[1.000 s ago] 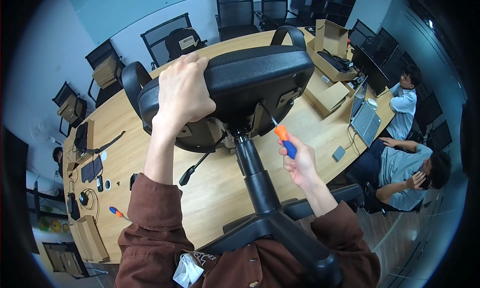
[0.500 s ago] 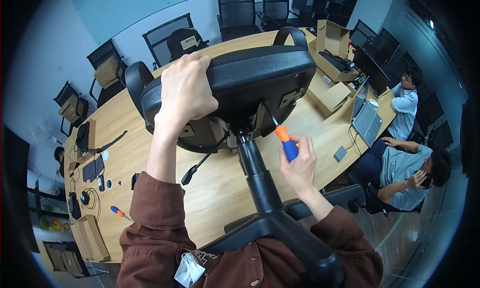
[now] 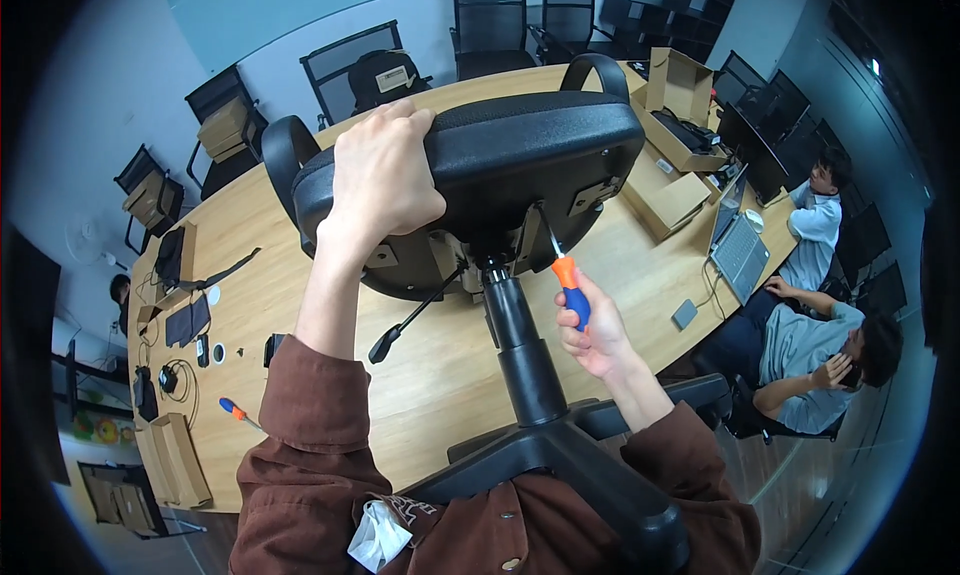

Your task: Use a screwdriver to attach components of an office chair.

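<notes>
A black office chair lies tipped over on the table, the underside of its seat (image 3: 540, 140) facing me. My left hand (image 3: 385, 170) grips the seat's edge, fingers curled over the top. In my right hand (image 3: 597, 325) is a screwdriver (image 3: 574, 293) with an orange and blue handle. Its shaft points up to the mounting plate under the seat; the tip's exact contact is hard to make out. Below the plate run the black gas-lift column (image 3: 522, 345) and the adjusting lever (image 3: 400, 332). The star base (image 3: 590, 475) rests across my lap area.
A second screwdriver (image 3: 238, 413) lies on the table (image 3: 430, 395) at left, near cables and a long cardboard box (image 3: 175, 460). At right stand open cardboard boxes (image 3: 680, 140), a laptop (image 3: 738, 260) and two seated people. Mesh chairs line the far wall.
My right hand has changed its hold on the screwdriver handle, the fingers now turned more toward me. The view has shifted slightly; my left hand keeps its grip on the seat.
</notes>
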Motion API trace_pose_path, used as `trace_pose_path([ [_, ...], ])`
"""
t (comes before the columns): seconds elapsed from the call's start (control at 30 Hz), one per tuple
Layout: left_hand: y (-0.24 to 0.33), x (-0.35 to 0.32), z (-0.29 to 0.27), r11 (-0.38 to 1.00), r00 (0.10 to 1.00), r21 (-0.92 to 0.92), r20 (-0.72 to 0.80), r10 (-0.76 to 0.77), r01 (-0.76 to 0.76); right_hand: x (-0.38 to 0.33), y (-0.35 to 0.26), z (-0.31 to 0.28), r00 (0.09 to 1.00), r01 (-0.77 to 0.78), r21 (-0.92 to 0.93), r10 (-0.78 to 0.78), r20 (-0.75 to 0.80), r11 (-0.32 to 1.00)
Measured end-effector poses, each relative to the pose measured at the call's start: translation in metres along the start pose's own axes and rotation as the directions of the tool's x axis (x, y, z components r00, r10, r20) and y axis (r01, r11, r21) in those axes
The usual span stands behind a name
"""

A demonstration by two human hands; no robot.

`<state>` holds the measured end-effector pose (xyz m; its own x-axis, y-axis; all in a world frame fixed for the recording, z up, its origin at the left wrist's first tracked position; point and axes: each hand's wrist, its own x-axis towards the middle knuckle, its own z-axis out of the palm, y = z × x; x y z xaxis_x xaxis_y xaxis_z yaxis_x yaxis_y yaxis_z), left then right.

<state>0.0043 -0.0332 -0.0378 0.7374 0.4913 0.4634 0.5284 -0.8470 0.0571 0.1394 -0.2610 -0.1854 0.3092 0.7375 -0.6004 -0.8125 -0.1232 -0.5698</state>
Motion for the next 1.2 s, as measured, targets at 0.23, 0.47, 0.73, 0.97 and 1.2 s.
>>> trace_pose_path([
  [0.23, -0.001, -0.001, -0.002, 1.0, 1.0, -0.004, 0.015, -0.016, 0.016, -0.008, -0.023, -0.011, 0.888, 0.297, -0.549, -0.437, -0.142, 0.781],
  [0.47, 0.0, -0.001, -0.002, 1.0, 1.0, -0.001, 0.009, -0.006, 0.006, -0.007, 0.02, -0.014, 0.096, 0.394, -0.824, -0.874, 0.477, -0.407],
  [0.73, 0.0, -0.002, -0.001, 1.0, 1.0, -0.022, 0.0, -0.002, 0.002, 0.012, 0.043, 0.0, 0.452, 0.56, -0.814, -0.88, 0.147, 0.153],
  [0.97, -0.002, -0.002, 0.0, 1.0, 1.0, -0.025, -0.012, 0.012, -0.012, -0.002, -0.02, -0.023, 0.997, 0.056, 0.014, -0.057, 0.049, 0.998],
  [1.2, 0.003, -0.002, -0.004, 0.999, 1.0, -0.036, 0.001, -0.004, 0.004, -0.011, -0.007, -0.008, 0.789, 0.336, -0.749, -0.606, -0.107, 0.57],
])
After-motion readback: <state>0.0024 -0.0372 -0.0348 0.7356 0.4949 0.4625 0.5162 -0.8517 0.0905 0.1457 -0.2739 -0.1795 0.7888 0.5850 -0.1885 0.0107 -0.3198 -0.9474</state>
